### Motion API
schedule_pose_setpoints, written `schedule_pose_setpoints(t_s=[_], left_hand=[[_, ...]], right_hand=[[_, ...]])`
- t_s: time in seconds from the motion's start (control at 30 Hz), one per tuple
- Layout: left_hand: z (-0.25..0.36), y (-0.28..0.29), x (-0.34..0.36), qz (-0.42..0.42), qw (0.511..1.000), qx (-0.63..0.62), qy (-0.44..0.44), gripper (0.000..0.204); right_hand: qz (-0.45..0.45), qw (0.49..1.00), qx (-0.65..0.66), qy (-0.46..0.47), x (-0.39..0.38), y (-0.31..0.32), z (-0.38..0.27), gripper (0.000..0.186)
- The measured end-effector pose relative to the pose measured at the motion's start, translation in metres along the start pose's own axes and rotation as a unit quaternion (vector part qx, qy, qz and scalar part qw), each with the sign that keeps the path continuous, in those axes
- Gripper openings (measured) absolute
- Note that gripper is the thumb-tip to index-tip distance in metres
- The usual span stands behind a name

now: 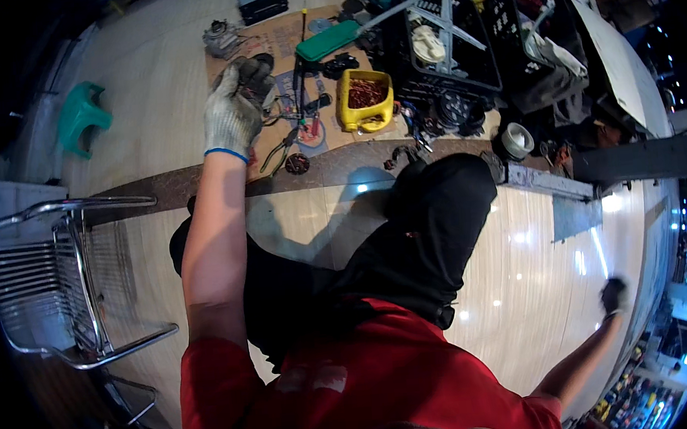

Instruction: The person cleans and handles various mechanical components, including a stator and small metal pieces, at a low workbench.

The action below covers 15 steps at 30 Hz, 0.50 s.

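My left hand (231,115), in a white knit glove with a blue cuff, is stretched forward over the cardboard sheet (267,36). Its fingers are wrapped round a dark, rounded metal part (255,73), partly covered by the glove. Beside it lie pliers (282,151) with dark handles, a small round coil of copper wire (298,163) and a screwdriver (313,127) with a red handle. A silver motor-like housing (222,38) sits just beyond. Far out to the right, my right hand (615,295) looks dark and smeared, so its fingers do not show clearly.
A cut yellow jug (387,104) holds copper-coloured scraps. Black crates (461,79) with metal pieces stand at the far right, near a white bowl (517,140). A green stool (83,119) and a metal chair (85,280) stand to the left. A green-headed tool (330,42) lies across the cardboard.
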<state>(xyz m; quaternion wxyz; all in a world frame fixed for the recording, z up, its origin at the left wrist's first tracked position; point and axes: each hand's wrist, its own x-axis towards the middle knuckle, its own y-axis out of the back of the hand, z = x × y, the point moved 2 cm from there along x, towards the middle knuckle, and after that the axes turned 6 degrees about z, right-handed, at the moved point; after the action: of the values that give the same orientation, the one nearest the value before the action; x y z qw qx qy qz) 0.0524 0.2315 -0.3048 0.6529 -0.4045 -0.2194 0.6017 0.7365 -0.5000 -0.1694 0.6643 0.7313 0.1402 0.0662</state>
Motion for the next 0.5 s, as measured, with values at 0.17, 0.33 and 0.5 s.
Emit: schedule_pose_setpoints(t_s=[0.17, 0.33, 0.5], left_hand=[[0.015, 0.005, -0.002, 0.006, 0.999, -0.033, 0.004, 0.024], [0.011, -0.003, -0.003, 0.039, 0.999, 0.005, -0.006, 0.026], [0.010, 0.006, -0.002, 0.060, 0.998, 0.009, -0.006, 0.025]], right_hand=[[-0.073, 0.826, 0.390, 0.400, -0.155, 0.026, -0.497, 0.048], [-0.334, 0.791, 0.128, 0.497, -0.274, -0.087, -0.725, 0.063], [-0.655, 0.561, 0.433, 0.263, -0.326, -0.211, -0.779, 0.034]])
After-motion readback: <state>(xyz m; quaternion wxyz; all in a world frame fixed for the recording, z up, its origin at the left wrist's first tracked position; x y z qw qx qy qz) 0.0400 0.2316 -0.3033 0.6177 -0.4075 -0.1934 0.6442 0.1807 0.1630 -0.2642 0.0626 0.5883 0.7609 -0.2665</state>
